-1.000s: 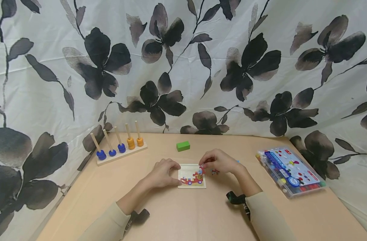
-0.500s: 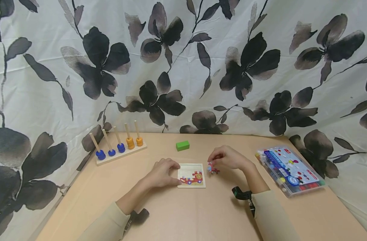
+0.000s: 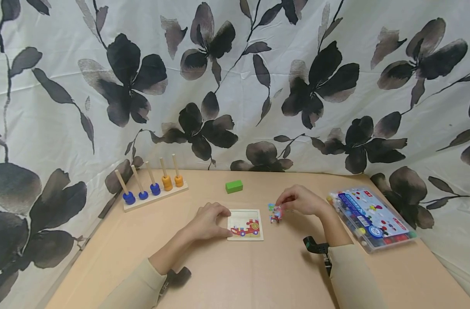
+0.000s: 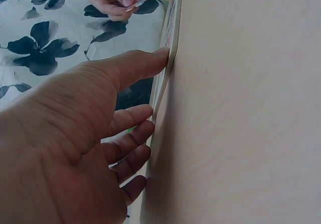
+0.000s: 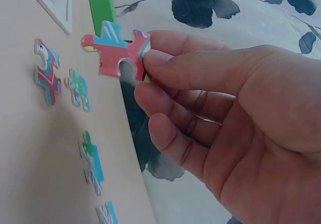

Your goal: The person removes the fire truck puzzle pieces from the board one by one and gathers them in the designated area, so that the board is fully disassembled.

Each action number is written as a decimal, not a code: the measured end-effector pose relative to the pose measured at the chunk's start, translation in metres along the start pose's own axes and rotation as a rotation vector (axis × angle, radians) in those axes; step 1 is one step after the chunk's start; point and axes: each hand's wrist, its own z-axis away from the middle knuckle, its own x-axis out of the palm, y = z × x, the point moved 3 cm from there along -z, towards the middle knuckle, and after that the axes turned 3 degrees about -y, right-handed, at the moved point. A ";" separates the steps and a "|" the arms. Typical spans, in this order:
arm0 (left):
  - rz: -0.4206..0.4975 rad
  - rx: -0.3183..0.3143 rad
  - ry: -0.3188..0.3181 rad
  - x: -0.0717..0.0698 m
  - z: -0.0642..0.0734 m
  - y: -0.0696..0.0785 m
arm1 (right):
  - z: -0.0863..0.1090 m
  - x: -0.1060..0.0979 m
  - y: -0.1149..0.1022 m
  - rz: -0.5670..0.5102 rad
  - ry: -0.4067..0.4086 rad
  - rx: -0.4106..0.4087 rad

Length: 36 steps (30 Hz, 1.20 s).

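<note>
My left hand [image 3: 208,221] rests at the left edge of a small wooden puzzle board [image 3: 239,218], its thumb and fingertips touching that edge. In the left wrist view the thumb lies on the rim of the board [image 4: 174,30] and the other fingers are relaxed beside it. A red vehicle picture fills the board's lower part; the upper part is bare. To the right of the board, my right hand [image 3: 303,201] pinches a pink-red and light blue jigsaw piece [image 5: 111,56] between thumb and fingers. Several loose jigsaw pieces [image 5: 78,89] lie on the table below it.
A green block [image 3: 234,186] lies behind the board. At the back left stands a peg stand [image 3: 158,195] with blue and orange beads. A clear plastic box [image 3: 374,221] of coloured pieces lies at the right. Floral cloth [image 3: 258,107] hangs behind the table [image 3: 227,274].
My right hand has moved right, away from the board's upper right corner, to over the loose pieces, carrying the jigsaw piece. The left hand and the board have stayed put.
</note>
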 end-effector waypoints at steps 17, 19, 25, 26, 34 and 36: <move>0.006 -0.007 -0.003 -0.001 -0.001 0.000 | 0.011 -0.005 0.018 -0.002 -0.049 0.075; 0.005 -0.005 -0.004 0.000 -0.001 0.000 | 0.012 -0.006 0.020 -0.010 -0.051 0.081; 0.010 -0.003 -0.010 -0.001 0.000 0.002 | 0.012 -0.005 0.026 -0.047 -0.069 0.132; 0.011 -0.004 -0.011 -0.001 0.000 0.002 | 0.013 -0.005 0.026 -0.052 -0.073 0.137; 0.013 -0.007 -0.011 -0.002 0.001 0.002 | 0.013 -0.004 0.031 -0.026 -0.099 0.150; 0.012 -0.007 -0.009 -0.002 0.001 0.002 | 0.013 -0.003 0.031 -0.019 -0.101 0.154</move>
